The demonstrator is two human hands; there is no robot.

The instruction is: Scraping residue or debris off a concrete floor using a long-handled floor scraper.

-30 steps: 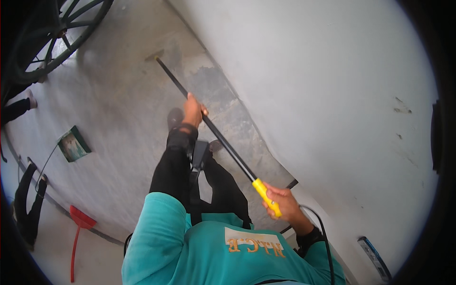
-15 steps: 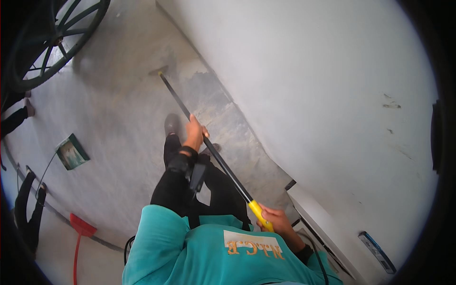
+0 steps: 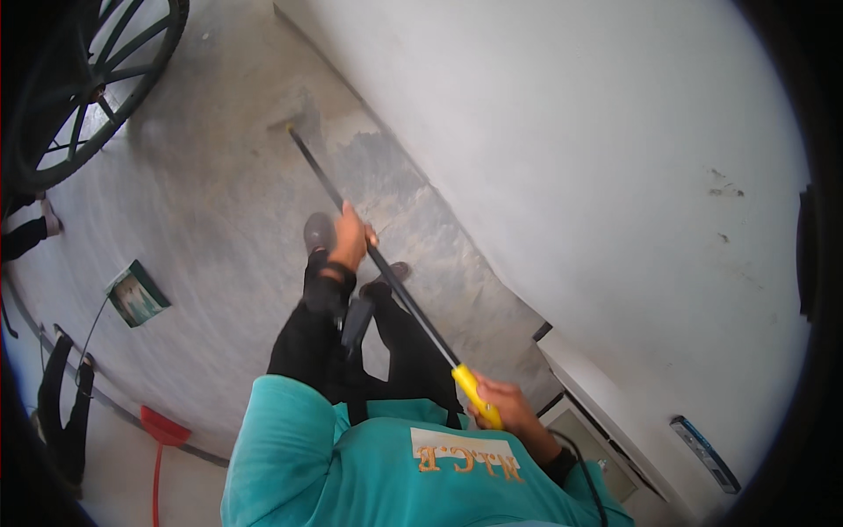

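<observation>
My left hand [image 3: 351,239] is closed round the black shaft of a long pole [image 3: 413,307] with a yellow grip. My right hand [image 3: 505,407] wraps the yellow grip [image 3: 477,397] close to my waist. Away from me, the pole slants forward and left to the concrete floor. Its thin, flat head [image 3: 283,126] appears there, too blurred to tell its exact kind. Near it, beside the white wall, lies a darker rough patch [image 3: 364,162] of floor. A dark device is strapped at my left wrist.
A large dark spoked wheel [image 3: 98,92] stands at far left. Along the left are a green-edged dustpan-like tray [image 3: 138,294] with a thin handle, a red long-handled dustpan [image 3: 163,426] and other people's legs [image 3: 66,395]. The white wall [image 3: 615,176] runs along my right.
The view has shifted slightly, and the wheel and wall corner sit a little farther left. The pole and my left hand have moved slightly up and left in view. Both hands keep their hold.
</observation>
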